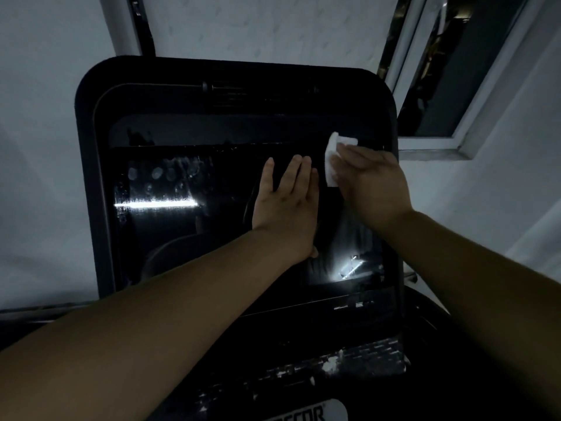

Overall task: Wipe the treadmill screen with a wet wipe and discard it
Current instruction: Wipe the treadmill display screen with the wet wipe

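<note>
The treadmill screen (182, 183) is a large black glossy panel in a dark rounded frame, filling the middle of the head view. Smudges and fingerprints show on its left half, with bright light reflections. My right hand (373, 186) presses a white wet wipe (334, 159) flat against the upper right part of the screen. The wipe sticks out above and to the left of the fingers. My left hand (285, 202) lies flat on the glass just left of it, fingers spread and holding nothing.
Below the screen is the dark console (303, 369) with rows of small buttons and a white logo plate (306, 413). A white wall stands behind, and a window frame (440, 147) sits at the upper right.
</note>
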Tool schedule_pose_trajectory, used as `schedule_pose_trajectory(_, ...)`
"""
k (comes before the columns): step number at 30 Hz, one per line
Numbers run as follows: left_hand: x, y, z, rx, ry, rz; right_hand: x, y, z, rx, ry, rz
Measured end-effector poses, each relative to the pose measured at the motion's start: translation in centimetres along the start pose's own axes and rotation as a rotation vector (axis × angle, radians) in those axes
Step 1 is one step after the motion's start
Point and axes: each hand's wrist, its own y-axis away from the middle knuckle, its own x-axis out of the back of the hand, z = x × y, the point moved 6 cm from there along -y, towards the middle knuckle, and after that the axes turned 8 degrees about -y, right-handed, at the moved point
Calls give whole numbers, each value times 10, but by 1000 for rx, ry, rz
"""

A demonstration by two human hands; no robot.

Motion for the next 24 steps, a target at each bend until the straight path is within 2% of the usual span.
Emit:
schedule_pose_trajectory(5, -6, -3, 1, -2, -21, -15, 2, 36, -11, -44, -46, -81)
schedule_pose_trajectory(14, -6, -4, 4, 1, -32, -13, 4, 182, -44, 15, -134, -206)
schedule_pose_trajectory(18, -5, -5, 5, 0, -40, -26, 6, 166, -40, 28, -112, -169)
schedule_pose_trajectory(24, -4, -5, 7, 10, -50, -50, 5, 81, -3, -15, -24, -87)
